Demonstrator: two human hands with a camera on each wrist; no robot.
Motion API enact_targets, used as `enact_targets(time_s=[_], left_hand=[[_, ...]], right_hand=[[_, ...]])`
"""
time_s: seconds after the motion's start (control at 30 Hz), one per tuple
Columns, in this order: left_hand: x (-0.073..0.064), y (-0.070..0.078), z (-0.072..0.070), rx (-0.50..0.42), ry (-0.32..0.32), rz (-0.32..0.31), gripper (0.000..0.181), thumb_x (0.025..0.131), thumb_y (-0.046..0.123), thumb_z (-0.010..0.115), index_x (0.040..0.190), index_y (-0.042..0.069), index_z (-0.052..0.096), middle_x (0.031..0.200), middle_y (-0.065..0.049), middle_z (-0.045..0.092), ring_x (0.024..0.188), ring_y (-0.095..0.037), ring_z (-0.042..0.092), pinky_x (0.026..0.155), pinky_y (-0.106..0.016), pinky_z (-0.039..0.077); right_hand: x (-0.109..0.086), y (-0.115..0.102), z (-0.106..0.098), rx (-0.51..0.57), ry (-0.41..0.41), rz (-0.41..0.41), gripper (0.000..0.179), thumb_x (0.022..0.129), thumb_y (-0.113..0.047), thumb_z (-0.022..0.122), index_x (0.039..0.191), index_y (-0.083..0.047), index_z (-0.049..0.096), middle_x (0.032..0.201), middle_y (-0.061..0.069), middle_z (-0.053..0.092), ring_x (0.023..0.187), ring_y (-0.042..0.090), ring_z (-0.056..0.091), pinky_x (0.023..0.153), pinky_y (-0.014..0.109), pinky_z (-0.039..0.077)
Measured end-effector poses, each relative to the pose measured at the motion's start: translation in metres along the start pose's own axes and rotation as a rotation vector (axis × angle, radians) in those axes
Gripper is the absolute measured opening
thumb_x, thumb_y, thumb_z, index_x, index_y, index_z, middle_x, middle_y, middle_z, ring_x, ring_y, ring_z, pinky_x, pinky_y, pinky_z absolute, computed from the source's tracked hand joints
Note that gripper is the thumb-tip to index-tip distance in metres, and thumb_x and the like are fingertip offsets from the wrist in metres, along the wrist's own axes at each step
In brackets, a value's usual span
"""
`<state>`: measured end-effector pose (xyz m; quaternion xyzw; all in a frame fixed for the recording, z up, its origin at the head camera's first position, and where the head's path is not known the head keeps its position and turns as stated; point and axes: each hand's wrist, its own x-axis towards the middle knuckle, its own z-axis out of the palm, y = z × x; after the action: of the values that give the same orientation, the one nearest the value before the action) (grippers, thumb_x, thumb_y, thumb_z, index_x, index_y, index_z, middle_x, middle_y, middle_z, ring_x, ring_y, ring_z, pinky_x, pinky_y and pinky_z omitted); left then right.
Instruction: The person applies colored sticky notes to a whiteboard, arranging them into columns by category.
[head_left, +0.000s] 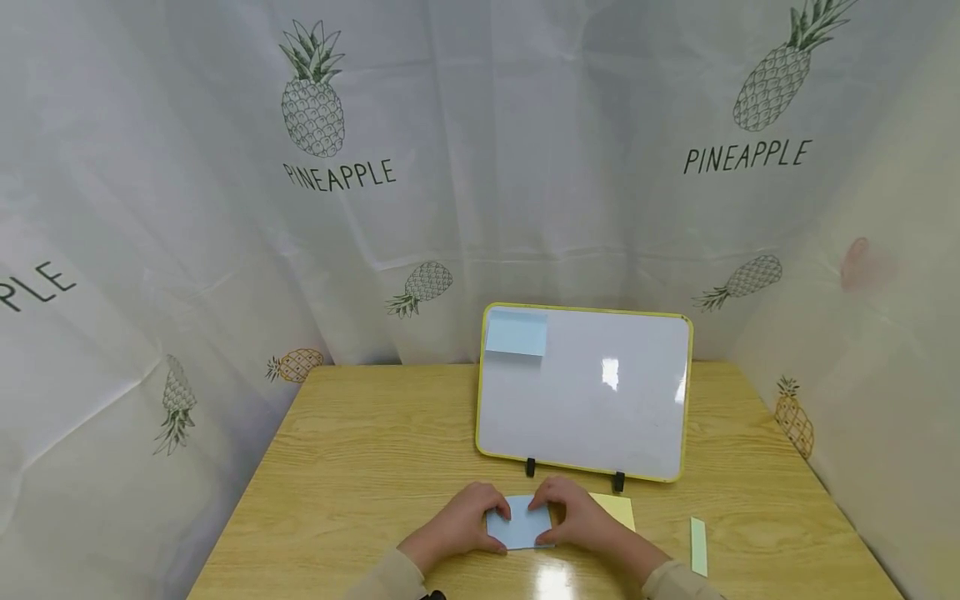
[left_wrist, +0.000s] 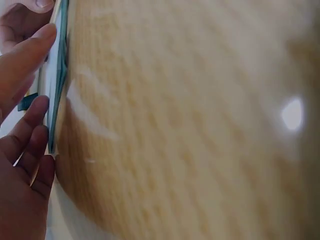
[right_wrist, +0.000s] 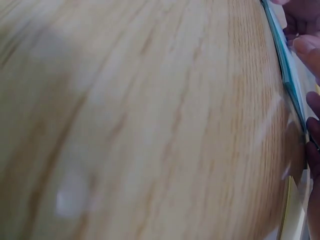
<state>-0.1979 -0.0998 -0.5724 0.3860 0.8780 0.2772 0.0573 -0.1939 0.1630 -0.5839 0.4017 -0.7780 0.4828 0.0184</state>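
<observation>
A light blue sticky-note pad (head_left: 521, 527) lies near the front of the table, between both hands. My left hand (head_left: 471, 520) holds its left side, thumb at the near corner and fingers at the far one. On the opposite side, the right hand (head_left: 583, 518) grips the pad the same way, fingers bent over the edge. Seen edge-on in the left wrist view, the blue pad (left_wrist: 60, 75) shows a thin, slightly parted stack of sheets. The right wrist view also catches the pad's layered edge (right_wrist: 281, 55) low along the wood, beside the fingertips.
A yellow-framed whiteboard (head_left: 585, 400) stands on black feet behind the hands, a blue note (head_left: 517, 333) at its upper left. Yellow paper (head_left: 617, 508) lies partly behind the right hand. Further right is a pale green strip (head_left: 698, 546). Pineapple-print curtains (head_left: 525, 167) surround the wooden table (head_left: 375, 433).
</observation>
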Motion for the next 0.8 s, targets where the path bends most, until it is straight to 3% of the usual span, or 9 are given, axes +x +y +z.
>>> enact_targets(time_s=[0.13, 0.37, 0.63, 0.8], left_hand=[[-0.003, -0.001, 0.002, 0.041, -0.012, 0.037, 0.04, 0.068, 0.043, 0.088, 0.097, 0.027, 0.065, 0.099, 0.018, 0.055, 0.096, -0.003, 0.048, 0.087, -0.024, 0.041], [-0.006, -0.002, 0.003, 0.035, -0.014, 0.029, 0.039, 0.07, 0.043, 0.087, 0.097, 0.028, 0.064, 0.101, 0.017, 0.054, 0.098, -0.005, 0.046, 0.088, -0.025, 0.041], [-0.006, -0.005, -0.001, -0.088, -0.028, 0.007, 0.033, 0.075, 0.038, 0.084, 0.098, 0.026, 0.065, 0.103, 0.019, 0.057, 0.101, -0.004, 0.046, 0.09, -0.026, 0.04], [-0.006, -0.007, -0.003, -0.187, -0.03, -0.042, 0.026, 0.081, 0.035, 0.08, 0.1, 0.026, 0.065, 0.102, 0.019, 0.058, 0.1, -0.003, 0.05, 0.089, -0.027, 0.043]], right_hand=[[-0.002, 0.001, 0.003, -0.039, -0.003, -0.017, 0.038, 0.068, -0.025, 0.09, 0.1, -0.016, 0.07, 0.101, 0.0, 0.065, 0.095, 0.016, 0.055, 0.08, 0.031, 0.046], [-0.002, -0.001, 0.008, -0.084, -0.025, 0.005, 0.042, 0.063, -0.026, 0.092, 0.097, -0.016, 0.071, 0.1, 0.002, 0.064, 0.094, 0.021, 0.051, 0.079, 0.03, 0.042], [0.001, -0.003, 0.003, -0.094, -0.083, 0.055, 0.04, 0.068, -0.035, 0.089, 0.101, -0.021, 0.07, 0.104, -0.005, 0.062, 0.099, 0.011, 0.048, 0.083, 0.03, 0.043], [0.003, -0.006, -0.002, -0.054, -0.107, 0.094, 0.038, 0.072, -0.031, 0.087, 0.104, -0.019, 0.069, 0.105, -0.005, 0.064, 0.1, 0.014, 0.052, 0.084, 0.031, 0.044]])
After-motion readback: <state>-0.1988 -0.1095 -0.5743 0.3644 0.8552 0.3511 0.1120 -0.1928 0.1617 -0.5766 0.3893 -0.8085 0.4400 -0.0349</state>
